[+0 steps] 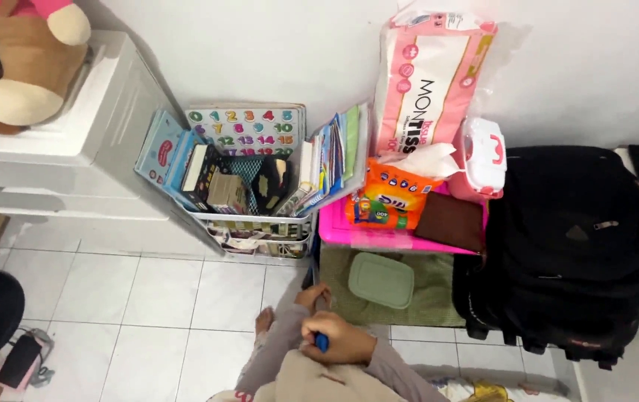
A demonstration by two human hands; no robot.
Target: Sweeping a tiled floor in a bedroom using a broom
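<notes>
A blue pen [322,342], short and only partly visible, sticks out of a hand [336,342] at about 6 o'clock in the view, low over the white tiled floor [155,298]. The fingers are curled tight around it; which hand it is I cannot tell, and the other hand is not clearly seen. Bare toes [312,296] show just above, at 12 o'clock from the hand.

At 1 o'clock from the hand lies a flat green lid [381,280] on a green mat [438,298]. Further up, a pink tray [379,237] carries an orange pack [388,199] with coloured print, a brown wallet [449,221] and a tall pink-and-white tissue pack [427,74] leaning on the wall. A white-lidded wipes box [484,155] sits beside it. At 11 o'clock a wire basket [256,223] holds books and a number board [248,128] with coloured digits. A black bag [572,238] fills 2 o'clock.
</notes>
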